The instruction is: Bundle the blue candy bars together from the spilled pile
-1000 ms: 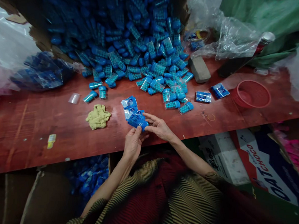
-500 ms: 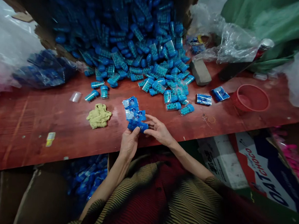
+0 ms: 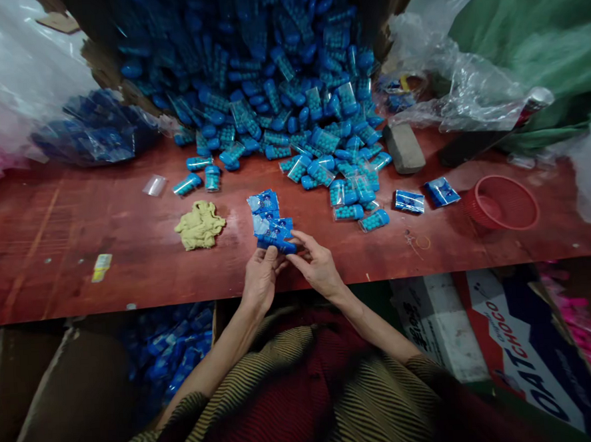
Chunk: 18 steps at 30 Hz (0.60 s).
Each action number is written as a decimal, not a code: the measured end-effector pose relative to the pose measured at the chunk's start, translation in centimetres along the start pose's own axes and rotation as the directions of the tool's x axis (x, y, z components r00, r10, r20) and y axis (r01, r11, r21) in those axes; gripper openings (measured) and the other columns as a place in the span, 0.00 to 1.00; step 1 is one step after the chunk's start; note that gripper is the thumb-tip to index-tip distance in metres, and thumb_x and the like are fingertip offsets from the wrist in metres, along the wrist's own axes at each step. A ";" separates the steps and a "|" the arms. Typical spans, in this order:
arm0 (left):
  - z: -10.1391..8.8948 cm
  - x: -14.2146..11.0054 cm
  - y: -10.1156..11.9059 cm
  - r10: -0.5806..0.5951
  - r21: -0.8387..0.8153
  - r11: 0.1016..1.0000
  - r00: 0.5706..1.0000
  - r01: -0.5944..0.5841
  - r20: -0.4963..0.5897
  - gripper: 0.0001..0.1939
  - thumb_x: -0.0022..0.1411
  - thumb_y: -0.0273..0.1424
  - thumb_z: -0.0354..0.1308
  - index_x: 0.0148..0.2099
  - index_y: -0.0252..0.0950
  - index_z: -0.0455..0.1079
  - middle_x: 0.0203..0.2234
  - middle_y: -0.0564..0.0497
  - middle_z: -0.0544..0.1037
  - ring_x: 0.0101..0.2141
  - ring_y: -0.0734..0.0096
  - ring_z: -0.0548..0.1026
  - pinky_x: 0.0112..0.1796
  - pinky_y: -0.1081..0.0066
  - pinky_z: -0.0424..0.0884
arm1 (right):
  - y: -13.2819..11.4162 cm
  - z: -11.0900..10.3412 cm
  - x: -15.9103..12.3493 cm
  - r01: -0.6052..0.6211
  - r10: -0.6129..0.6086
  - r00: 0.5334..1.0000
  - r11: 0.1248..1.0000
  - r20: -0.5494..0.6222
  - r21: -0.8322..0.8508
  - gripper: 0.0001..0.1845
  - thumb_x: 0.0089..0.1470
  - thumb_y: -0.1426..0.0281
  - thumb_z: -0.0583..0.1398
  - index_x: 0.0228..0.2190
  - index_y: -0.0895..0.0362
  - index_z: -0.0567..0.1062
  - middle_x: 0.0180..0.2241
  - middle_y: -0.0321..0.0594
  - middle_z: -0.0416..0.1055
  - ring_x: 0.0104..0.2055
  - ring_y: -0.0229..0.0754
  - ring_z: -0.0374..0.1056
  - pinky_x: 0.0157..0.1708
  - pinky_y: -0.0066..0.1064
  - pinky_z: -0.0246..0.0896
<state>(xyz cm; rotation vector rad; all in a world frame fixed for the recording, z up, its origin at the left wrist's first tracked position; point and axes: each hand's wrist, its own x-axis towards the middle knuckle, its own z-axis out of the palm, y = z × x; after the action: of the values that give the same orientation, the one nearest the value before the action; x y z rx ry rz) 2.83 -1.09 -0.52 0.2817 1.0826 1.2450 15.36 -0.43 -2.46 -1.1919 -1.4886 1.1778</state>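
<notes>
My left hand (image 3: 260, 280) and my right hand (image 3: 316, 263) meet at the front edge of a red-brown table (image 3: 67, 248). Together they pinch a small blue packet (image 3: 279, 243), the nearest one of a short row of blue packets (image 3: 266, 215) lying on the table just beyond my fingers. Both hands have their fingers closed on it. A big heap of blue capsule packs (image 3: 288, 108) spills from a cardboard box at the back of the table.
A crumpled yellow cloth (image 3: 200, 224) lies left of my hands. A red plastic basket (image 3: 500, 202), two loose blue packets (image 3: 409, 201) and a grey block (image 3: 403, 148) sit to the right. Clear plastic bags line both back corners. Boxes stand below the table edge.
The hands stay on the packet with only small finger shifts. The view has drifted slightly, so everything sits a little further right in the picture.
</notes>
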 end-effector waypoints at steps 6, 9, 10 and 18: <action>-0.5 -0.3 0.7 -0.102 -0.127 0.986 0.991 0.113 0.088 0.12 0.51 0.34 0.65 0.37 0.35 0.71 0.34 0.51 0.79 0.34 0.72 0.76 0.41 0.68 0.72 | 0.3 -0.6 -0.5 0.209 -0.196 0.977 0.961 0.086 -0.182 0.20 0.55 0.76 0.52 0.47 0.50 0.73 0.49 0.43 0.68 0.53 0.46 0.63 0.56 0.44 0.57; -0.7 -0.2 0.8 -0.116 -0.136 0.983 0.992 0.123 0.053 0.09 0.53 0.28 0.63 0.38 0.34 0.72 0.34 0.50 0.80 0.34 0.71 0.77 0.40 0.68 0.72 | 0.1 -0.9 -0.4 0.066 -0.069 0.997 0.995 0.040 0.074 0.20 0.55 0.74 0.52 0.49 0.51 0.69 0.49 0.43 0.66 0.48 0.42 0.66 0.51 0.40 0.63; -0.7 -0.2 0.8 -0.120 -0.130 0.984 0.992 0.125 0.045 0.09 0.53 0.28 0.63 0.39 0.34 0.72 0.34 0.50 0.80 0.35 0.71 0.77 0.40 0.68 0.73 | 0.0 -1.0 -0.3 -0.008 0.003 0.999 0.986 0.032 0.164 0.20 0.55 0.72 0.53 0.50 0.51 0.68 0.48 0.43 0.66 0.46 0.41 0.67 0.49 0.39 0.64; 0.1 -0.3 0.0 -0.080 -0.192 0.978 0.996 0.086 0.039 0.08 0.51 0.27 0.65 0.37 0.34 0.74 0.34 0.52 0.79 0.36 0.76 0.75 0.44 0.75 0.69 | 0.0 0.1 0.8 -0.240 0.212 0.968 0.934 0.132 0.265 0.24 0.47 0.65 0.62 0.47 0.55 0.68 0.42 0.41 0.71 0.43 0.40 0.67 0.45 0.34 0.63</action>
<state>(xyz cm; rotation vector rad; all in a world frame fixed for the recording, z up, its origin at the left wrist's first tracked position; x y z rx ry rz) 2.91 -1.34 -0.33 0.1061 0.9294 1.2561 15.11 0.35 -2.43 -1.1423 -1.2274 1.5695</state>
